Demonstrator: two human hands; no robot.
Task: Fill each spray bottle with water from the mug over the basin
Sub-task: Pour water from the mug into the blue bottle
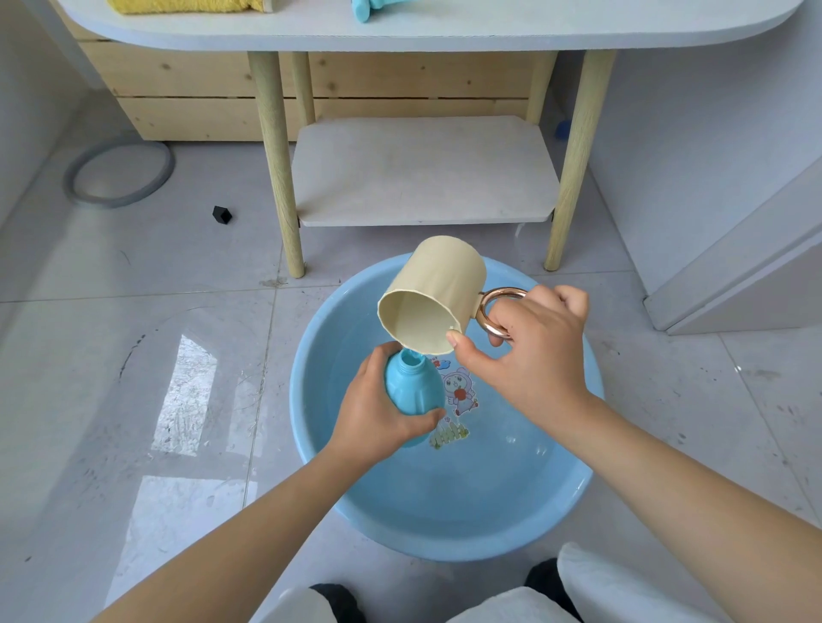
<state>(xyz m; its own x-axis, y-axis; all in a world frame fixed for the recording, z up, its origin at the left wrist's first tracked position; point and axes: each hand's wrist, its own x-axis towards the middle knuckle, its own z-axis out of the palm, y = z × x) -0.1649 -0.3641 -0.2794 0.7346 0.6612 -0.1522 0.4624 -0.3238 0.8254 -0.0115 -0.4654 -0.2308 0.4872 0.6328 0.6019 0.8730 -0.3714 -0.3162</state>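
Left hand (378, 416) is wrapped round the body of the blue spray bottle (411, 391), cap off, neck open and leaning slightly toward the mug. Right hand (533, 355) has fingers hooked through the mug's copper ring handle (496, 311), thumb braced against the rim. The beige mug (433, 298) is tipped far over, mouth facing us, its lower lip just above the bottle neck; the interior we see looks nearly dry, so we judge the pour is at its tail end, though we can't see a stream or the bottle's fill level through the opaque plastic. Both sit over the blue basin (574, 498), which holds shallow water over a cartoon sticker (460, 391) on its floor. To finish this step cleanly: keep the mug lip centred on the narrow neck, hold the bottle closer to upright so it doesn't spill back, tilt slowly so flow doesn't overshoot the opening, and stay over the basin so drips land there. If the mug is empty we'd re-scoop from the basin. Further out: tiled floor, a small worktop (445, 26) on wooden legs with a lower shelf (422, 173); a yellow towel (187, 5) and another blue item (362, 9), cut off by the frame, on top.
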